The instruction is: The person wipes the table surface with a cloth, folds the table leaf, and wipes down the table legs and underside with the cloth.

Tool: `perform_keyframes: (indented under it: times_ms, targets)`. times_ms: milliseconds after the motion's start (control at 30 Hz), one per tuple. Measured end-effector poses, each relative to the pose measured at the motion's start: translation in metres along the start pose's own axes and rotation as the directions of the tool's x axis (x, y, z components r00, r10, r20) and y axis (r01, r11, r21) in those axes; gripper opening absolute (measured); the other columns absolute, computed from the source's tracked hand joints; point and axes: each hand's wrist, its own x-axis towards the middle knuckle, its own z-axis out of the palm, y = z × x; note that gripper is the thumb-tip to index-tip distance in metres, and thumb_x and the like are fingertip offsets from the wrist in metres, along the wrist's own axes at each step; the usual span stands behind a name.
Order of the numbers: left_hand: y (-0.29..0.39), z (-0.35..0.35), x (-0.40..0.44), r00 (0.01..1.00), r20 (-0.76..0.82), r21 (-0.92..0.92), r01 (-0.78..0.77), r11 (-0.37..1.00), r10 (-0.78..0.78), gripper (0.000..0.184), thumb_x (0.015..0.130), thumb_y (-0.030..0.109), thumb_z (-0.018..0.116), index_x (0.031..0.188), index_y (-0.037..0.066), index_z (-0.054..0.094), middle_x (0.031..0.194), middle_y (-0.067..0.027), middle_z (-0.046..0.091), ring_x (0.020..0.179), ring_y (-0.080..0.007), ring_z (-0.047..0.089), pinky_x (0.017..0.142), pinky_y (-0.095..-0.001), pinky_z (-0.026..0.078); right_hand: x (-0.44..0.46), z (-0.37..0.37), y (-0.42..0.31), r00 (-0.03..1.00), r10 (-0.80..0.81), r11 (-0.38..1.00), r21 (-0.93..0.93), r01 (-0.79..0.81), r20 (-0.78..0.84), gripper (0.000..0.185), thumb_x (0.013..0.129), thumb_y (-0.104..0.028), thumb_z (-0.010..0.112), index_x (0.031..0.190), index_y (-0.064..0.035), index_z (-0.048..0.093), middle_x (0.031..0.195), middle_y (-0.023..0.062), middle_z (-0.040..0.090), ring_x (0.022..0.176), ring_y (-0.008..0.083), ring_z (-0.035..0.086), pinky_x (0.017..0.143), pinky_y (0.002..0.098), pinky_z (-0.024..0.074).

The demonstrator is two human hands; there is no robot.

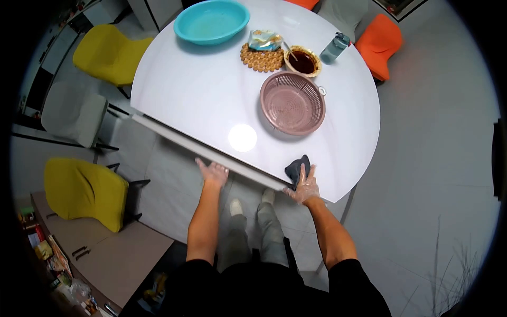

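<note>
My left hand (213,173), in a clear thin glove, is at the outer edge of a narrow panel (200,150) along the table's straight side. Its thumb is stretched away from the other fingers, and nothing shows in its grasp. In a matching glove, my right hand (305,189) rests at the right end of that side, over a bunched dark grey cloth (297,168). Two fingers lie against the cloth while the thumb reaches toward the panel's end. Part of the cloth is hidden under the hand. The white table (195,95) has a glossy top.
On the table are a turquoise basin (211,24), a brownish-pink colander (293,105), a bowl of dark sauce (303,62), a packet (265,40) on a beaded mat (261,61), and a bottle (335,48). Yellow chairs (87,187) stand left, an orange chair (379,47) right.
</note>
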Motion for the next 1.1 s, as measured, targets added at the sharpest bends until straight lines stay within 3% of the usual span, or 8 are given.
perform_keyframes:
  times_ms: [133,267,400,433,533,600,800,1100]
  targets:
    - [0.003,0.007,0.009,0.989,-0.146,0.017,-0.011,1.000,0.013,0.122,0.083,0.095,0.035,0.166,0.009,0.012,0.171,-0.0153,0.018,0.158,-0.0258,0.018,0.117,-0.0413,0.023,0.005,0.005,0.004,0.998,-0.004,1.000,-0.014,0.003,-0.055,0.129,0.080,-0.073,0.070,0.166,-0.0092,-0.002,0.168,0.0342,-0.005,0.139,0.0419,0.047,0.110,0.0420,0.0476]
    - [0.015,0.010,0.005,0.985,-0.171,0.087,0.048,0.995,-0.033,0.117,0.088,0.091,0.029,0.166,0.007,0.005,0.174,-0.0133,0.011,0.161,-0.0275,0.007,0.126,-0.0471,0.004,0.004,-0.003,0.001,1.000,0.012,1.000,-0.018,-0.013,-0.028,0.129,0.080,-0.072,0.070,0.166,-0.0093,-0.002,0.168,0.0342,-0.005,0.139,0.0419,0.047,0.110,0.0423,0.0480]
    - [0.023,0.019,0.020,0.999,0.048,-0.024,-0.022,0.999,0.023,0.115,0.089,0.089,0.032,0.166,0.009,0.001,0.175,-0.0091,0.007,0.162,-0.0243,0.002,0.127,-0.0484,-0.002,0.005,-0.003,0.001,0.999,0.018,0.999,-0.026,-0.019,-0.034,0.130,0.080,-0.072,0.071,0.166,-0.0092,-0.002,0.168,0.0342,-0.006,0.140,0.0422,0.046,0.110,0.0424,0.0478]
    - [0.025,0.032,0.025,1.000,-0.017,-0.037,-0.018,0.999,0.017,0.110,0.090,0.086,0.036,0.165,0.007,0.017,0.172,-0.0077,0.022,0.158,-0.0250,0.020,0.127,-0.0502,0.012,0.005,-0.002,0.001,0.999,0.019,0.999,-0.027,-0.020,-0.031,0.130,0.080,-0.072,0.071,0.166,-0.0091,-0.002,0.168,0.0342,-0.006,0.140,0.0424,0.046,0.110,0.0425,0.0477]
    - [0.028,0.056,0.039,0.975,0.212,-0.215,-0.014,0.977,0.061,0.100,0.092,0.083,0.040,0.158,0.009,0.035,0.163,-0.0063,0.038,0.150,-0.0274,0.037,0.123,-0.0516,0.030,0.007,-0.001,0.004,0.999,-0.006,1.000,-0.017,0.005,-0.034,0.130,0.079,-0.073,0.071,0.166,-0.0086,-0.003,0.167,0.0343,-0.006,0.140,0.0429,0.045,0.112,0.0426,0.0465]
    - [0.029,0.056,0.051,0.977,0.198,-0.210,-0.039,0.977,0.081,0.094,0.093,0.082,0.041,0.153,0.010,0.042,0.157,-0.0056,0.045,0.143,-0.0283,0.044,0.118,-0.0523,0.037,0.008,0.001,0.004,0.998,-0.008,1.000,-0.028,0.006,-0.066,0.130,0.080,-0.073,0.070,0.166,-0.0084,-0.002,0.167,0.0345,-0.006,0.140,0.0431,0.045,0.112,0.0425,0.0456]
    - [0.020,0.060,0.050,0.990,0.131,-0.209,-0.020,0.978,0.049,0.088,0.093,0.080,0.044,0.150,0.013,0.048,0.154,-0.0046,0.050,0.140,-0.0287,0.048,0.116,-0.0536,0.040,0.006,0.002,0.001,0.998,0.009,0.999,-0.030,-0.011,-0.059,0.130,0.080,-0.075,0.069,0.166,-0.0079,-0.002,0.167,0.0345,-0.006,0.142,0.0439,0.043,0.114,0.0427,0.0438]
    - [0.005,0.065,0.076,0.961,0.204,-0.286,-0.126,0.950,0.188,0.061,0.098,0.058,0.049,0.137,0.012,0.060,0.136,-0.0072,0.064,0.125,-0.0311,0.061,0.104,-0.0531,0.052,0.005,0.003,0.001,0.997,-0.007,1.000,-0.005,0.007,-0.080,0.132,0.078,-0.074,0.072,0.166,-0.0066,0.000,0.166,0.0361,-0.005,0.143,0.0465,0.040,0.116,0.0441,0.0413]
